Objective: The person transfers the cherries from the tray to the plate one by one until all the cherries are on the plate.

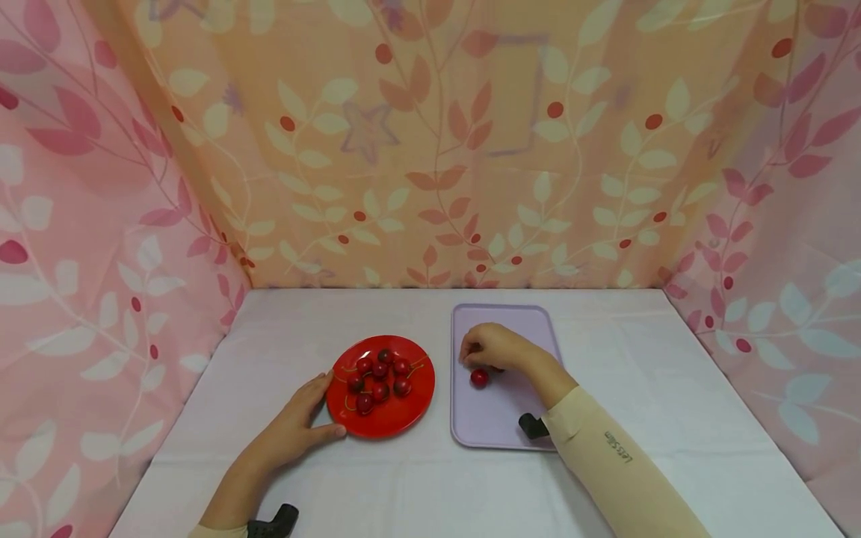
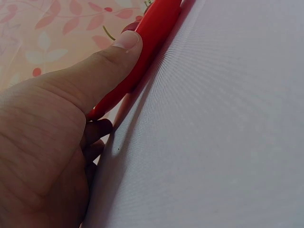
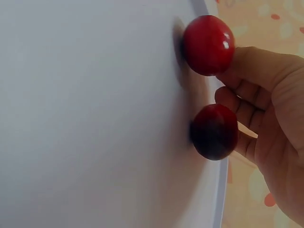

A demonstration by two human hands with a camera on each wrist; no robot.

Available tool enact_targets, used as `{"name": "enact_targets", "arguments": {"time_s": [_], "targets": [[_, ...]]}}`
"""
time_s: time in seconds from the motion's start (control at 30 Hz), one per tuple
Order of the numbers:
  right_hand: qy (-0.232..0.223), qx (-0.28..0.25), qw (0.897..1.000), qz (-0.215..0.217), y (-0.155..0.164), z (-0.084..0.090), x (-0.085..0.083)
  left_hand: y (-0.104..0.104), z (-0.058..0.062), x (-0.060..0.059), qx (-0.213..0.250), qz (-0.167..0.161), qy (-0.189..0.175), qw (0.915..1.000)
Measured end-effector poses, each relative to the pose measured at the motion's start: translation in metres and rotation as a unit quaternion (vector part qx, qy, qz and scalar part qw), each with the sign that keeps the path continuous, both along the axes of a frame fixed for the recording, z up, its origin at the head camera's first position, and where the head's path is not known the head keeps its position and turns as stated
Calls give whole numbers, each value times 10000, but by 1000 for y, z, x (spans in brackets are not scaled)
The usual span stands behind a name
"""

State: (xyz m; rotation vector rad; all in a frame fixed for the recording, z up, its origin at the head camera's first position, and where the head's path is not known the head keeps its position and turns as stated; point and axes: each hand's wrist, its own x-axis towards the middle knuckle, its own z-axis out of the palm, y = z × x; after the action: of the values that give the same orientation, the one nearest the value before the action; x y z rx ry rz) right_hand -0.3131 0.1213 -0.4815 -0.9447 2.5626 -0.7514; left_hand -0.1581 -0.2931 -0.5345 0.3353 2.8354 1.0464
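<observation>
White tablecloth (image 1: 673,418) carries a lilac tray (image 1: 471,426), long axis running away from the person, and a red plate (image 1: 403,418) of cherries just left of it. Left hand (image 1: 296,426) grips the plate rim, thumb on the edge. Right hand (image 1: 494,347), fingers curled, sits on the tray touching two loose cherries (image 3: 209,45); actual pinch not discernible.

Your left hand (image 2: 42,142) holds the red plate's (image 2: 142,42) rim, thumb (image 2: 109,61) pressed on top and fingers curled beneath it, on the white cloth (image 2: 213,142). A patterned wall (image 2: 57,33) stands behind.
</observation>
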Motion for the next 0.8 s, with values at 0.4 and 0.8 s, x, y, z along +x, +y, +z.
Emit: {"name": "enact_targets", "arguments": {"time_s": [0.4,0.8], "targets": [[-125,-550,9980,-281,8,8,7,0,-1,-1,-19,-13,47,10000],[241,-782,9961,-320,9,20,14,1,0,1,62,-50,180,9998]]}}
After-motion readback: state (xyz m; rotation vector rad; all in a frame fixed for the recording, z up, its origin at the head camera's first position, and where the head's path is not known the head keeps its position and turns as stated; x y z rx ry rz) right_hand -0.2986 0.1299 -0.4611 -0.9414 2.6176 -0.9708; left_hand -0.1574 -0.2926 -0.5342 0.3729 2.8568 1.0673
